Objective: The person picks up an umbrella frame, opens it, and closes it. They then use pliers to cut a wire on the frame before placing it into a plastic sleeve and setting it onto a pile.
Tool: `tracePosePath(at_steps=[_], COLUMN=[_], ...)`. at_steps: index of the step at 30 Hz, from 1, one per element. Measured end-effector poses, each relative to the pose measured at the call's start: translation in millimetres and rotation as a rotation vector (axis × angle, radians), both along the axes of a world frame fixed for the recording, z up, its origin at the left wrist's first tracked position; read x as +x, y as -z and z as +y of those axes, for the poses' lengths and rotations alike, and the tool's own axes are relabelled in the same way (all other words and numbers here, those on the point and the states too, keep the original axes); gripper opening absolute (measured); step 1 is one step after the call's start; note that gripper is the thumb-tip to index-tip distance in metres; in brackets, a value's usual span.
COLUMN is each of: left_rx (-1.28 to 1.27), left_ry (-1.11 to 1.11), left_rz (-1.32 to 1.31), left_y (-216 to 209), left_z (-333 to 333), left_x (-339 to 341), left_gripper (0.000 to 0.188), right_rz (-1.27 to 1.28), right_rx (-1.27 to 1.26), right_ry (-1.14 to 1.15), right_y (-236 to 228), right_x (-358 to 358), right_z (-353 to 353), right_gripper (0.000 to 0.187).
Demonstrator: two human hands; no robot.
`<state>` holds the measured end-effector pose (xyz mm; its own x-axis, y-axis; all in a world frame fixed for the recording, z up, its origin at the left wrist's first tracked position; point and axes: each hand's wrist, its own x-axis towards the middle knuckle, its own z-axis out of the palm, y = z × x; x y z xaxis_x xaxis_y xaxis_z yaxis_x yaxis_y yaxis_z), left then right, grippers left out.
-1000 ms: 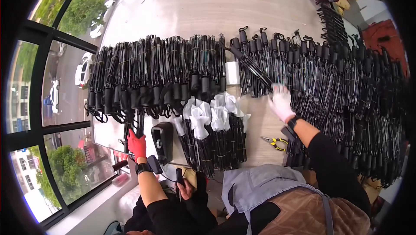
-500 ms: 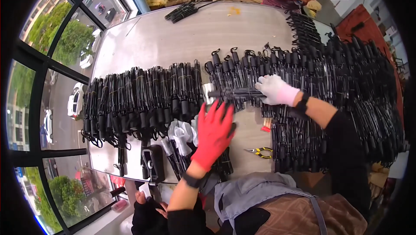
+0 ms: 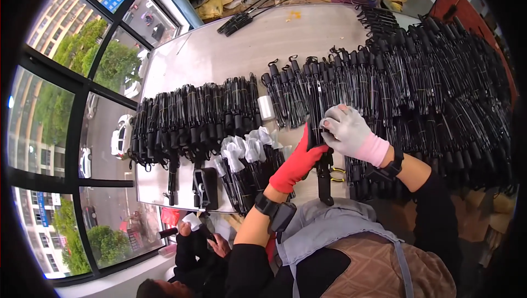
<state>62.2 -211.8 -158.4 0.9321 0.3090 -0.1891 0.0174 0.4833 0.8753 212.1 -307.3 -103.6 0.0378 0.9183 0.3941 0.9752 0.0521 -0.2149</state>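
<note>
My left hand (image 3: 301, 160), in a red glove, is closed around a black folded umbrella frame (image 3: 325, 180). This frame stands lengthwise in front of me, its handle end pointing toward my body. My right hand (image 3: 348, 133), in a white glove with a pink cuff, is closed on the same frame from the right, just above the left hand. Some of its fingertips are bare. The gloves hide the middle of the frame. Partly covered behind the handle lies a pair of yellow and black pliers (image 3: 337, 175). Left of the hands stands a white roll (image 3: 266, 108).
Bundled umbrella frames (image 3: 192, 111) line the left of the table (image 3: 324, 23), and a larger pile (image 3: 417, 89) fills the right. Near the front edge are white-wrapped umbrella handles (image 3: 252, 152) and a black holder (image 3: 206, 188). One person sits lower left; another stands at the far side.
The umbrella frame has turned from crosswise to lengthwise and come nearer to me. My left hand, spread before, has closed on it beside my right hand. The view has shifted somewhat.
</note>
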Motion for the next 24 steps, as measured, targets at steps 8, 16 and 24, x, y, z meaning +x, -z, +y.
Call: tracePosePath(at_steps=[8,16,24], left_rx=[0.359,1.473,0.666], left_ry=[-0.443,-0.244,0.290], left_rz=[0.081,0.511,0.294], left_y=[26.2,24.1,52.0], left_z=[-39.6,-35.1,-27.3], left_x=[-16.8,-50.2,-80.8], left_gripper=[0.061,0.059,0.047], right_rz=[0.851,0.707,2.726], right_rx=[-0.079,-0.185,0.018], right_ry=[0.035,0.111,0.120], right_y=[3.2,70.4,41.9], right_x=[-29.5,-46.6,-28.5], right_z=[-4.8,-63.9,-127.3], right_gripper=[0.013,0.018,0.022])
